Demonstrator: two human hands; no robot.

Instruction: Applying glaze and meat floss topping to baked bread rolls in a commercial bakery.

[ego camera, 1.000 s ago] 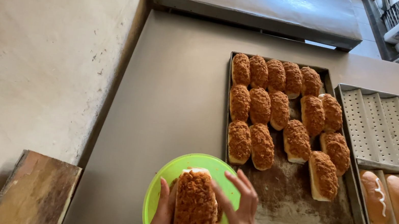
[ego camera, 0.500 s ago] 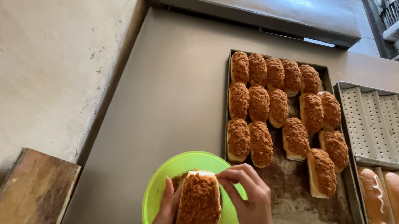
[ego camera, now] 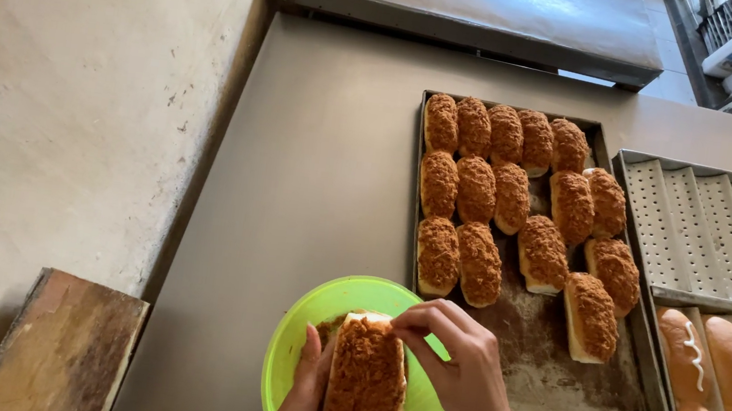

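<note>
A long bun (ego camera: 363, 394) coated in brown shredded topping is held over a bright green bowl (ego camera: 305, 325) at the bottom of the head view. My left hand (ego camera: 303, 395) cups the bun's left side from below. My right hand (ego camera: 458, 368) pinches its upper right edge with bent fingers. Just right of the bowl lies a dark baking tray (ego camera: 549, 390) with several topped buns (ego camera: 518, 197) in rows at its far end and loose crumbs on its near end.
A perforated grooved tray (ego camera: 711, 232) sits at the right, with plain glazed buns (ego camera: 704, 391) striped with white cream in its near grooves. A rusty wooden block (ego camera: 64, 354) lies bottom left against the pale wall. All rests on a steel counter (ego camera: 324, 162).
My right hand has closed from spread fingers over the bun to a pinch on its upper edge. The bun and bowl have shifted slightly lower in view.
</note>
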